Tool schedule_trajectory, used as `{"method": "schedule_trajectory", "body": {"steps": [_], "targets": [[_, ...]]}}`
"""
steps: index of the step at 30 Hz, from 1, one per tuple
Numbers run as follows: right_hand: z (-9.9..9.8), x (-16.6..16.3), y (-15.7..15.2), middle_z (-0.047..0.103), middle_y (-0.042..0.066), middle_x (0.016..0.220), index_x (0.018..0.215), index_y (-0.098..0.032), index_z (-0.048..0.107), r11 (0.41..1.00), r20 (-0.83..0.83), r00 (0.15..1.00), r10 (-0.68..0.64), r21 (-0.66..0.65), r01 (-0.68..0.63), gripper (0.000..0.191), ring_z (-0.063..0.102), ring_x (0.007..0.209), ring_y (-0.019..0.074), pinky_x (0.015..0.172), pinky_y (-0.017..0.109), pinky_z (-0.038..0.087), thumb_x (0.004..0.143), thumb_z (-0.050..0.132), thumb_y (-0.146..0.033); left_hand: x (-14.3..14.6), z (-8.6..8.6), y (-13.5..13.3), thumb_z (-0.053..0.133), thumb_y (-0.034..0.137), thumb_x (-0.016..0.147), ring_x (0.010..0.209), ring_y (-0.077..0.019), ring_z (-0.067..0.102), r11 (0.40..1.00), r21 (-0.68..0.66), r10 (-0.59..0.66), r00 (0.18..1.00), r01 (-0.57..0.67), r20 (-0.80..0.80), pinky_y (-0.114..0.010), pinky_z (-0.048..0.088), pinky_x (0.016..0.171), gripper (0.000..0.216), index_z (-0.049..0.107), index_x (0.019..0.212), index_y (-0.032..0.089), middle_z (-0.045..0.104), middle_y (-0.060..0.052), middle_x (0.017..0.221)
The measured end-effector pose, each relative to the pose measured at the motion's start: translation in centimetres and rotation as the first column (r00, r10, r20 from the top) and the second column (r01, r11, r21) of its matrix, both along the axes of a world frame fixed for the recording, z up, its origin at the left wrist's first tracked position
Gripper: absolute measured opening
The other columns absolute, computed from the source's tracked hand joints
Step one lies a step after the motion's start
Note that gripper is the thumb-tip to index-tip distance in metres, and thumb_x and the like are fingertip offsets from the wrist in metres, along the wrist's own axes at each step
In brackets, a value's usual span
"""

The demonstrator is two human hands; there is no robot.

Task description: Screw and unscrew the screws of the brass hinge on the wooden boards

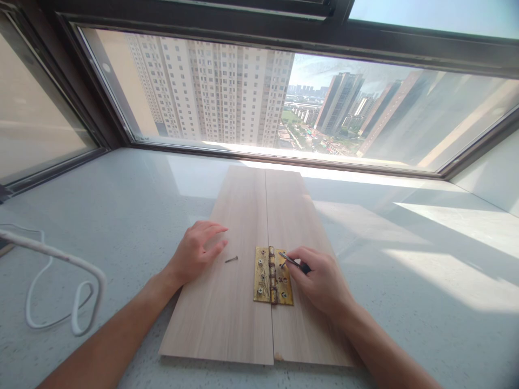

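Two pale wooden boards lie side by side, the left board [219,313] and the right board [292,210]. A worn brass-coloured hinge [263,275] lies across their seam, with screw heads in several of its holes. My right hand [320,273] is closed round a small screwdriver [290,259] with a metal shaft and black handle, over the hinge's right leaf. Just below the shaft, a screw [283,265] sticks up at that leaf. My left hand [200,251] rests on the left board's edge, fingers apart and holding nothing. A loose screw [231,259] lies near its fingertips.
The boards lie on a pale speckled sill [133,216]. A white cable [91,265] loops at the left. Dark window frames [284,160] run along the back and left, with tall buildings outside. Sunlight patches fall on the right.
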State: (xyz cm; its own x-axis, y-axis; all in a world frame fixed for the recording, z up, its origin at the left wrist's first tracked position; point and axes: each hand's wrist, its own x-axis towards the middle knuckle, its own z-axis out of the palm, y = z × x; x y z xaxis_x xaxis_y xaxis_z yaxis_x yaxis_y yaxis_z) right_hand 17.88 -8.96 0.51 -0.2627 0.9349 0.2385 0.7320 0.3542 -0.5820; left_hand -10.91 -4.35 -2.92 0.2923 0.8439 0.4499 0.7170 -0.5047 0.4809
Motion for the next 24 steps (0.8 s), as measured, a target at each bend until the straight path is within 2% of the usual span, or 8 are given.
{"method": "schedule_trajectory", "body": {"steps": [11,16,20,24], "targets": [[-0.2,0.1,0.1,0.065,0.003,0.077,0.079,-0.019,0.063,1.000,0.008,1.000,0.013,0.012,-0.013,0.014,0.057,0.067,0.0142,0.062,0.027,0.041,0.082,0.049,-0.021,0.2,0.0,0.0,0.054,0.035,0.085,0.108,-0.0224,0.054,0.999,-0.028,0.019,0.999,-0.018,0.038,-0.042,0.044,0.095,0.029,0.061,0.109,0.022,0.063,-0.007,0.111],[-0.1,0.3,0.1,0.065,0.003,0.074,0.078,-0.020,0.064,1.000,-0.047,0.999,0.003,0.005,-0.003,0.015,0.055,0.064,0.0141,0.061,0.027,0.041,0.082,0.050,-0.024,0.5,0.1,-0.2,0.052,0.035,0.085,0.109,-0.0222,0.053,0.998,-0.042,0.039,0.995,-0.036,0.087,-0.042,0.044,0.095,0.029,0.061,0.109,0.023,0.063,-0.006,0.112],[-0.3,0.8,0.2,0.062,0.001,0.067,0.074,-0.020,0.064,0.996,-0.135,0.987,-0.083,-0.030,0.079,0.018,0.053,0.060,0.0140,0.058,0.027,0.039,0.082,0.053,-0.032,0.6,0.1,-0.3,0.053,0.035,0.085,0.109,-0.0218,0.053,0.998,-0.053,0.051,0.993,-0.045,0.110,-0.042,0.044,0.095,0.028,0.061,0.108,0.023,0.063,-0.006,0.111],[-0.9,1.8,0.7,0.061,0.000,0.064,0.076,-0.019,0.065,0.966,-0.252,0.941,-0.228,-0.176,0.187,0.022,0.052,0.059,0.0142,0.056,0.026,0.037,0.080,0.057,-0.039,0.6,0.2,-0.4,0.053,0.035,0.085,0.109,-0.0214,0.054,0.998,-0.051,0.055,0.990,-0.049,0.129,-0.041,0.044,0.096,0.027,0.061,0.107,0.022,0.063,-0.006,0.111]]}}
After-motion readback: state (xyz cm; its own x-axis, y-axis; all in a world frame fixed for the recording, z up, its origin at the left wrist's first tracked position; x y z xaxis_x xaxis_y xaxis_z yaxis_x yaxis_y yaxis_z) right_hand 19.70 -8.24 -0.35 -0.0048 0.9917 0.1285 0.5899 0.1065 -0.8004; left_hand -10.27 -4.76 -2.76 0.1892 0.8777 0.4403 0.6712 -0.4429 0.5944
